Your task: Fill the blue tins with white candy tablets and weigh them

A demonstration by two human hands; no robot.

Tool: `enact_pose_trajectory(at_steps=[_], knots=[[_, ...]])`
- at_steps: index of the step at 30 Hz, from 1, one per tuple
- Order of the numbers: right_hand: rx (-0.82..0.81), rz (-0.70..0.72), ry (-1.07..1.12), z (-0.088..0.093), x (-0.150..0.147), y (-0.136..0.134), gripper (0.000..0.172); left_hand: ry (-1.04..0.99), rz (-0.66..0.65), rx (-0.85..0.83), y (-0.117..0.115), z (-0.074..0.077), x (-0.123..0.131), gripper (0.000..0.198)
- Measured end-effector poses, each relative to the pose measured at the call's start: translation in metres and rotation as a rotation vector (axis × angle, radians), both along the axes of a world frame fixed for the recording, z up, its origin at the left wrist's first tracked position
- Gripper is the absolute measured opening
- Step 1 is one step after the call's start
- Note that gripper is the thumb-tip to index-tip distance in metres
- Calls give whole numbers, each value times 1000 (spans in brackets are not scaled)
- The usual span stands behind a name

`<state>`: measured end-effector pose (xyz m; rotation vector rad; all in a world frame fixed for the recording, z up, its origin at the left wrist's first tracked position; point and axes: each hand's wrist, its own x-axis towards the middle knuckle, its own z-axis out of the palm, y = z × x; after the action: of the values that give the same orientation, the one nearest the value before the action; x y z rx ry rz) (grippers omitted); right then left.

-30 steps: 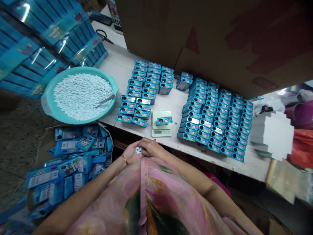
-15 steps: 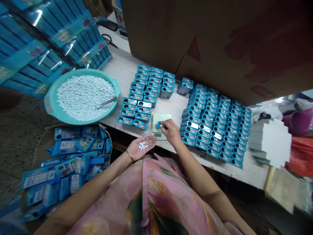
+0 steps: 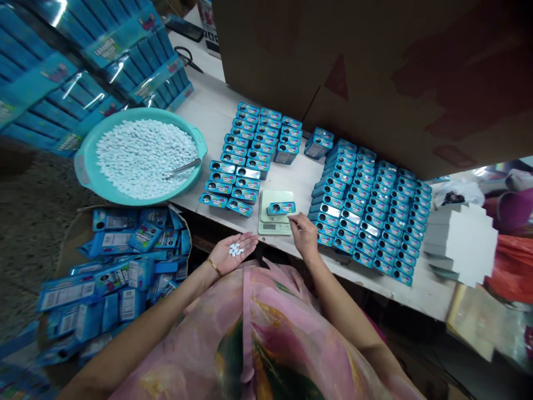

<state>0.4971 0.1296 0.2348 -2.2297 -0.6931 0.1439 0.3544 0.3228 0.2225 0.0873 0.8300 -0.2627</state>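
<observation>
My left hand (image 3: 231,253) is palm up in front of the table edge, with several small white candies (image 3: 236,250) lying on it and its fingers stretched out. A small pale kitchen scale (image 3: 265,208) stands on the table, carrying one blue tin (image 3: 281,208) with a round dark opening in its top. Just right of that tin and apart from it, my right hand (image 3: 303,233) has its fingertips drawn together. Whether anything sits between them is too small to make out.
A turquoise basin (image 3: 85,169) holds many white candies and a metal scoop (image 3: 183,168). Rows of blue tins (image 3: 237,150) stand left of the scale, more tins (image 3: 370,211) right. A large cardboard box (image 3: 300,55) is behind. Blue cartons (image 3: 112,244) fill a box at lower left.
My right hand has drawn back rightward from the tin's opening, leaving the tin uncovered on the scale. My left hand, still bearing the candies, has shifted slightly left.
</observation>
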Motion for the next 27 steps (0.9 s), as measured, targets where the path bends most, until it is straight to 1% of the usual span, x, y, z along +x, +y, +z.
enact_pose_trajectory(at_steps=[2,4,7,10,13,18,20,21,23,25,27], knots=[[-100,5,41,-15,-9,-4,22,19,4,1,1,-1,-3,35],[-216,-21,58,-30,-15,-5,24,28,4,-1,3,-2,-6,36],[-382,-43,51,-46,-19,-1,27,37,19,10,6,-3,-10,35],[-506,1,9,-53,-16,7,29,45,34,32,9,-5,-16,34],[-599,91,-57,-56,-12,17,30,59,44,49,10,-4,-20,33],[-707,225,-104,-59,-6,29,26,77,50,59,9,0,-21,35],[-691,240,-77,-57,-8,28,23,87,45,58,10,0,-20,35],[-650,233,-67,-53,-10,27,22,90,40,55,10,0,-20,35],[-501,193,-76,-42,-14,24,23,89,30,46,9,-1,-17,34],[-313,149,-118,-26,-15,22,24,76,20,39,8,-1,-14,33],[-177,136,-164,-9,-11,22,25,63,10,36,6,0,-10,31]])
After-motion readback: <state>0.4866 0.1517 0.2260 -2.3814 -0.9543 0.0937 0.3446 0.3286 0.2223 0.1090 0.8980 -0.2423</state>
